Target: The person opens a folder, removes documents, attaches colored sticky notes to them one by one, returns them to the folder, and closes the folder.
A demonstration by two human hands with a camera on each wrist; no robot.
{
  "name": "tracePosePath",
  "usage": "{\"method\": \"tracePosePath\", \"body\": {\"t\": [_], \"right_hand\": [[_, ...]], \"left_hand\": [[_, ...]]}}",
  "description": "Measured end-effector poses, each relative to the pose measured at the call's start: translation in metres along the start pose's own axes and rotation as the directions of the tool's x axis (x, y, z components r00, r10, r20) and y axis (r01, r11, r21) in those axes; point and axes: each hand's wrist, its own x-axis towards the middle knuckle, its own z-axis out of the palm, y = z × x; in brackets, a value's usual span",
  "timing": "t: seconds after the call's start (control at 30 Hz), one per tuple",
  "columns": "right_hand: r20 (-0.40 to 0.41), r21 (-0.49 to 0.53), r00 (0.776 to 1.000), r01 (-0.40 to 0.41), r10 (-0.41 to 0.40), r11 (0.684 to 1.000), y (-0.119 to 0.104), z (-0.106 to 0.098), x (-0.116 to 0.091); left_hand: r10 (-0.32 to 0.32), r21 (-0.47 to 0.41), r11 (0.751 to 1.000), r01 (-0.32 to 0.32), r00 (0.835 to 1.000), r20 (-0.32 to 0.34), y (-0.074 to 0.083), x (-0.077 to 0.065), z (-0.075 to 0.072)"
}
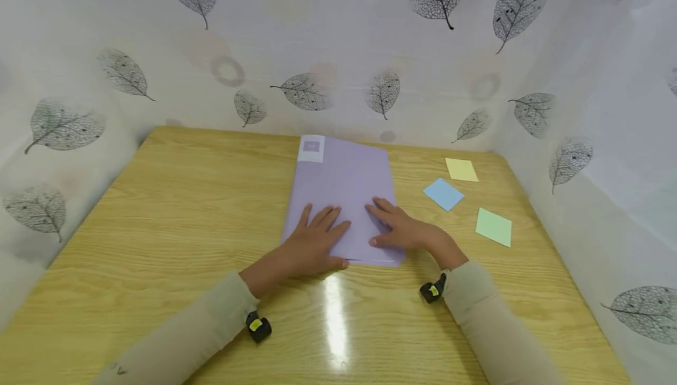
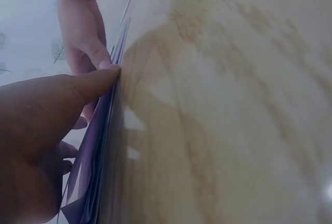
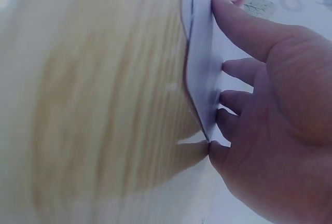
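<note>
A closed purple folder (image 1: 351, 176) lies on the wooden table, with a white label (image 1: 311, 149) at its upper left corner. My left hand (image 1: 312, 247) rests on the folder's lower left part, fingers spread, the thumb at the near edge. On the lower right part lies my right hand (image 1: 404, 229), its fingers extended over the cover. The left wrist view shows the folder's layered edge (image 2: 96, 156) slightly parted, with the left thumb (image 2: 98, 81) right at it. In the right wrist view, the right fingertips (image 3: 225, 99) touch the cover, and the little finger is at the corner.
Right of the folder lie three square paper notes: a yellow one (image 1: 462, 170), a blue one (image 1: 443, 194) and a green one (image 1: 494, 227). A white leaf-patterned sheet (image 1: 344, 50) walls the table (image 1: 211, 197) at the back and both sides.
</note>
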Motion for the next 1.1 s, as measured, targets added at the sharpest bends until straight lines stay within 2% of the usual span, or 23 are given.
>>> {"method": "tracePosePath", "body": {"t": [0.47, 0.7, 0.83, 1.1], "right_hand": [[-0.042, 0.092, 0.999, 0.020, -0.017, 0.996, 0.003, -0.007, -0.003], [-0.117, 0.125, 0.993, 0.038, -0.023, 0.991, 0.002, -0.013, -0.001], [-0.146, 0.157, 0.989, 0.030, -0.006, 0.987, 0.001, -0.015, -0.004], [-0.190, 0.173, 0.981, -0.014, 0.048, 0.985, -0.004, -0.022, -0.010]], "left_hand": [[0.061, -0.150, 0.986, -0.069, 0.996, -0.059, -0.009, -0.004, -0.006], [0.047, -0.129, 0.990, -0.057, 0.996, -0.082, -0.007, -0.008, -0.013], [0.059, -0.121, 0.990, -0.070, 0.994, -0.089, -0.005, -0.009, -0.014], [0.062, -0.197, 0.977, -0.078, 0.994, -0.085, -0.006, -0.011, -0.020]]}}
